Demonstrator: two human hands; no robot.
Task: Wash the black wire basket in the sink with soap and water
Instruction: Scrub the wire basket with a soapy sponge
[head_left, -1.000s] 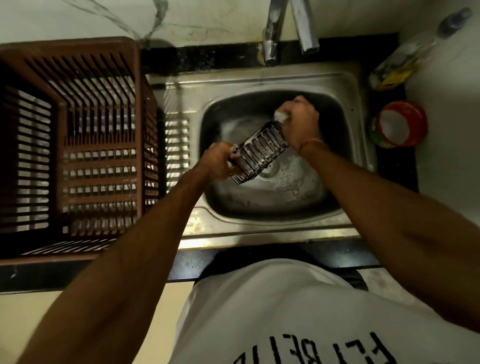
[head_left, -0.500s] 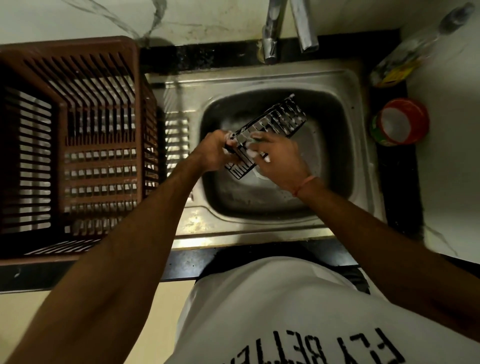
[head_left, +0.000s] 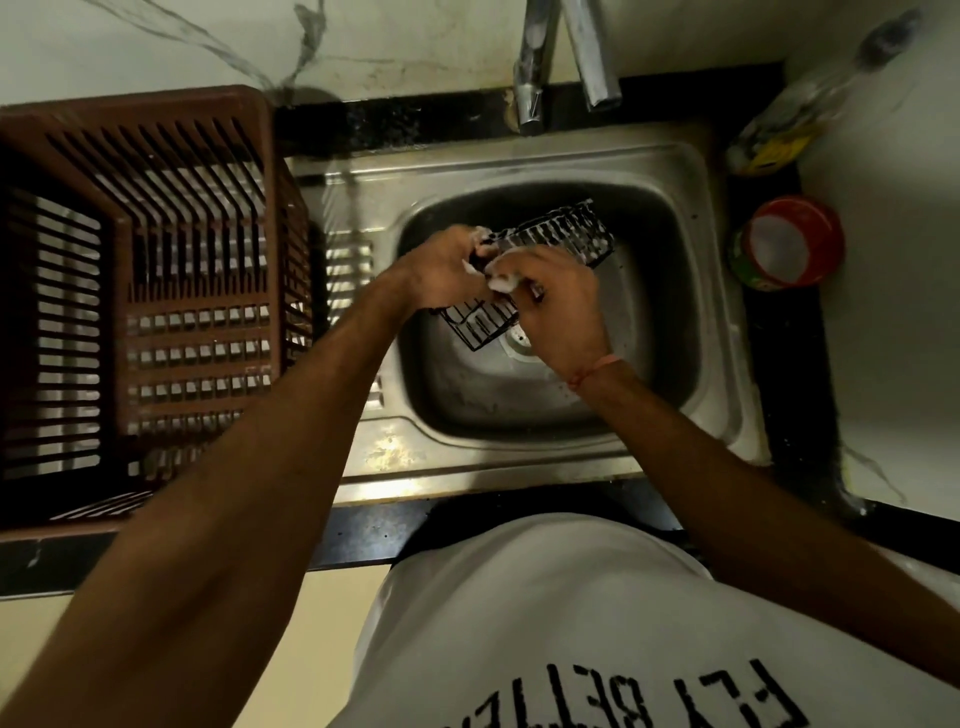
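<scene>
The black wire basket (head_left: 556, 236) hangs over the steel sink (head_left: 691, 332), long axis slanting from near left to far right. The left hand (head_left: 441, 273) grips its near end; the right hand (head_left: 556, 306) presses a soapy white pad (head_left: 504, 283) against it. A brown slatted crate (head_left: 156, 312) stands on the black tabletop (head_left: 363, 535).

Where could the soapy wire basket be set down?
Free: the sink floor below the hands, and the brown crate on the left. Crowded: the right counter strip, holding a red tub and a bottle.
</scene>
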